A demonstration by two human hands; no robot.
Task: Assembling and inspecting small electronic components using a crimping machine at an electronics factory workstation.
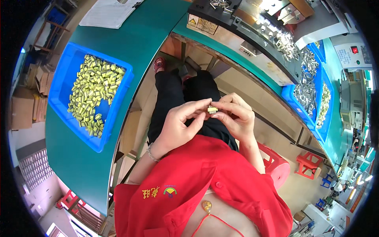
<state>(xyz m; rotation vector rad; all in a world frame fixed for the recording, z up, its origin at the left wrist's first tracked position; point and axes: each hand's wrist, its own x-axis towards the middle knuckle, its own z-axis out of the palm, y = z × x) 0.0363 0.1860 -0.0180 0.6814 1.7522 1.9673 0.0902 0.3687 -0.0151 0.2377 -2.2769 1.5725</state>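
Observation:
Over my lap, a small yellow-taped transformer (212, 110) with a grey metallic side sits between the fingertips of both hands. My right hand (239, 117) pinches it from the right, thumb below and index finger above. From the left, my left hand (179, 123) closes on it with curled fingers, the index fingertip at its upper edge and the thumb just beside it. Part of the piece is hidden by the fingers. A blue bin (59, 100) on the left-hand table holds a heap of similar yellow pieces (92, 85).
A green table (81, 168) runs along my left, with white papers (106, 15) at its far end. Ahead and right stands a machine (244, 49) with metal parts on it. Blue bins (290, 94) of metal and yellow parts sit right. Red stools (309, 164) stand on the floor.

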